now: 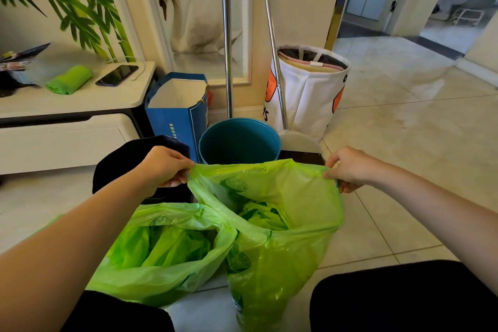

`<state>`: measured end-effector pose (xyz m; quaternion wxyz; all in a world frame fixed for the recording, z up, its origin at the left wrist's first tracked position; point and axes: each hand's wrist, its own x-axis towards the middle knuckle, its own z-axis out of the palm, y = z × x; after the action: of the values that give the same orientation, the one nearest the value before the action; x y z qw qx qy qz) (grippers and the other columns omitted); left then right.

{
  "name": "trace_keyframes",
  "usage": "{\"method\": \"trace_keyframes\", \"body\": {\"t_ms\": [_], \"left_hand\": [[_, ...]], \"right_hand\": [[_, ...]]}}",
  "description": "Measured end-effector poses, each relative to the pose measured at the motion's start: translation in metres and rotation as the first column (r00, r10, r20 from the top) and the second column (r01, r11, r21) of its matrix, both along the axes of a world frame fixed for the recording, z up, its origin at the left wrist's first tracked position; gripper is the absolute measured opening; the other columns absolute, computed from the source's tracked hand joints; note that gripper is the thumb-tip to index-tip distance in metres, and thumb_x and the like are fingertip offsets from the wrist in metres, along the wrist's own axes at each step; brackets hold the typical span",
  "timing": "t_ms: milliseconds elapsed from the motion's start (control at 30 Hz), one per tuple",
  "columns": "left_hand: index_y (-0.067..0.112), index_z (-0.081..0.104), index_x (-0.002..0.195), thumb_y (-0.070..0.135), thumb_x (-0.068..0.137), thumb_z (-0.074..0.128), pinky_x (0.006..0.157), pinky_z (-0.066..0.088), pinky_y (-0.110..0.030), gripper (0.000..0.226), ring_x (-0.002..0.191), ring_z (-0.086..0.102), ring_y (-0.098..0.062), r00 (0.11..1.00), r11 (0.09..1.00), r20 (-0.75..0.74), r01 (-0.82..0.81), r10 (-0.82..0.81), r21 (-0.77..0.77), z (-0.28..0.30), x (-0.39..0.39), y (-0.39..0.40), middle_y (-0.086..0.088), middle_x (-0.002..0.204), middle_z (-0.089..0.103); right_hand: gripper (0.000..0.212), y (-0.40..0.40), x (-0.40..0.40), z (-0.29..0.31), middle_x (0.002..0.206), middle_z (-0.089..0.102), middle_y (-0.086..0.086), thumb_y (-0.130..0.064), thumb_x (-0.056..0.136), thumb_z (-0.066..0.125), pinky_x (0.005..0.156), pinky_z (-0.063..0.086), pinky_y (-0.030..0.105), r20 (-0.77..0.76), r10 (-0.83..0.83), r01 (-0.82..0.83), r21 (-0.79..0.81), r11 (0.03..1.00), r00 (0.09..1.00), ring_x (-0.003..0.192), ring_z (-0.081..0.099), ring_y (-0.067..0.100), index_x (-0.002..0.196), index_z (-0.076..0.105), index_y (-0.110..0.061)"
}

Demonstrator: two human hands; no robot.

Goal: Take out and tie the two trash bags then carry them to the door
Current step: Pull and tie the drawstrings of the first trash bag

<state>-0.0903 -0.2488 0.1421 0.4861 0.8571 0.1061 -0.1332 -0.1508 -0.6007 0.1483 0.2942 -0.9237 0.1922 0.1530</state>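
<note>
Two translucent green trash bags sit on the tiled floor between my knees. The right bag (285, 240) is held open by its rim: my left hand (164, 167) pinches the rim's left corner and my right hand (347, 170) pinches its right corner. Crumpled green plastic shows inside it. The left bag (161, 253) lies slumped with its mouth open, under my left forearm, and no hand touches it. Just beyond the bags stand a teal bin (239, 140) with nothing visible inside and a black bin (121, 162), partly hidden by my left hand.
A blue paper bag (177, 113) stands left of the teal bin. Two metal poles (227, 43) and a dustpan lean on the wall beside a white laundry basket (310, 94). A low white cabinet (70, 105) at left holds a phone and a green roll. An open doorway lies far right.
</note>
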Motion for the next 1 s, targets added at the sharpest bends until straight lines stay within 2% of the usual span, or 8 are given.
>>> {"method": "trace_keyframes", "body": {"t_ms": [100, 300, 400, 500, 567, 733, 867, 1000], "left_hand": [[-0.003, 0.069, 0.078, 0.013, 0.084, 0.071, 0.045, 0.049, -0.022, 0.018, 0.045, 0.059, -0.013, 1.000, 1.000, 0.012, -0.027, 0.027, -0.008, 0.006, 0.000, 0.000, -0.012, 0.059, 0.063], [-0.002, 0.068, 0.087, 0.023, 0.088, 0.067, 0.054, 0.052, -0.024, 0.025, 0.059, 0.062, -0.017, 0.997, 0.996, 0.069, -0.013, 0.019, -0.092, 0.021, -0.001, -0.004, -0.013, 0.077, 0.069], [-0.001, 0.069, 0.091, 0.024, 0.090, 0.065, 0.060, 0.053, -0.025, 0.025, 0.064, 0.064, -0.017, 0.990, 0.989, 0.141, 0.004, 0.017, -0.147, 0.028, -0.004, -0.009, -0.013, 0.082, 0.071], [0.007, 0.068, 0.081, 0.024, 0.091, 0.064, 0.065, 0.053, -0.026, 0.020, 0.069, 0.062, -0.017, 0.972, 0.977, 0.234, 0.041, 0.010, -0.209, 0.040, -0.010, -0.019, -0.006, 0.076, 0.070], [0.011, 0.066, 0.077, 0.024, 0.091, 0.063, 0.067, 0.053, -0.025, 0.020, 0.066, 0.059, -0.015, 0.959, 0.966, 0.284, 0.075, -0.002, -0.246, 0.048, -0.015, -0.026, -0.004, 0.072, 0.068], [0.011, 0.067, 0.083, 0.023, 0.092, 0.061, 0.062, 0.054, -0.020, 0.016, 0.059, 0.061, -0.008, 0.935, 0.942, 0.355, 0.131, -0.014, -0.309, 0.068, -0.024, -0.042, 0.001, 0.068, 0.067], [0.010, 0.067, 0.082, 0.022, 0.092, 0.062, 0.056, 0.053, -0.016, 0.017, 0.056, 0.060, -0.004, 0.906, 0.917, 0.422, 0.134, 0.040, -0.375, 0.084, -0.028, -0.053, 0.001, 0.069, 0.067], [0.012, 0.067, 0.081, 0.022, 0.091, 0.063, 0.055, 0.051, -0.017, 0.015, 0.055, 0.060, -0.004, 0.879, 0.866, 0.461, 0.135, 0.120, -0.482, 0.096, -0.030, -0.060, -0.001, 0.073, 0.065]], "right_hand": [[0.008, 0.002, 0.000, 0.006, 0.064, 0.063, 0.009, -0.010, 0.082, 0.070, 0.046, 0.053, 0.025, 0.042, 0.027, -0.029, 0.042, 0.999, 0.999, 0.045, 0.056, 0.014, 0.084, 0.064, -0.014], [0.008, 0.005, 0.001, 0.021, 0.068, 0.063, 0.009, -0.006, 0.080, 0.068, 0.056, 0.054, 0.029, 0.239, -0.081, 0.037, 0.181, 0.983, 0.968, 0.058, 0.060, 0.021, 0.087, 0.068, -0.009], [0.005, 0.007, 0.001, 0.030, 0.070, 0.067, 0.002, -0.012, 0.081, 0.068, 0.070, 0.058, 0.034, 0.407, -0.112, 0.059, 0.141, 0.988, 0.907, 0.069, 0.066, 0.023, 0.080, 0.072, -0.015], [0.011, 0.012, -0.001, 0.041, 0.071, 0.067, -0.003, -0.016, 0.081, 0.070, 0.080, 0.057, 0.037, 0.548, -0.092, 0.010, 0.151, 0.989, 0.832, 0.077, 0.066, 0.021, 0.073, 0.070, -0.023], [0.011, 0.017, -0.003, 0.047, 0.071, 0.068, -0.001, -0.013, 0.082, 0.068, 0.078, 0.058, 0.038, 0.595, -0.099, -0.030, 0.203, 0.979, 0.798, 0.080, 0.068, 0.023, 0.075, 0.070, -0.022], [0.020, 0.031, -0.005, 0.065, 0.074, 0.065, 0.003, -0.007, 0.086, 0.064, 0.062, 0.056, 0.022, 0.694, -0.208, -0.086, 0.364, 0.927, 0.690, 0.067, 0.068, 0.011, 0.075, 0.066, -0.023], [0.019, 0.041, -0.007, 0.080, 0.069, 0.064, -0.001, -0.006, 0.086, 0.062, 0.063, 0.055, 0.024, 0.753, -0.304, -0.104, 0.440, 0.892, 0.583, 0.069, 0.066, 0.013, 0.075, 0.066, -0.022], [0.012, 0.047, -0.006, 0.092, 0.074, 0.063, -0.004, -0.009, 0.087, 0.059, 0.058, 0.050, 0.018, 0.789, -0.358, -0.106, 0.466, 0.878, 0.500, 0.062, 0.061, 0.001, 0.090, 0.070, -0.015]]}}
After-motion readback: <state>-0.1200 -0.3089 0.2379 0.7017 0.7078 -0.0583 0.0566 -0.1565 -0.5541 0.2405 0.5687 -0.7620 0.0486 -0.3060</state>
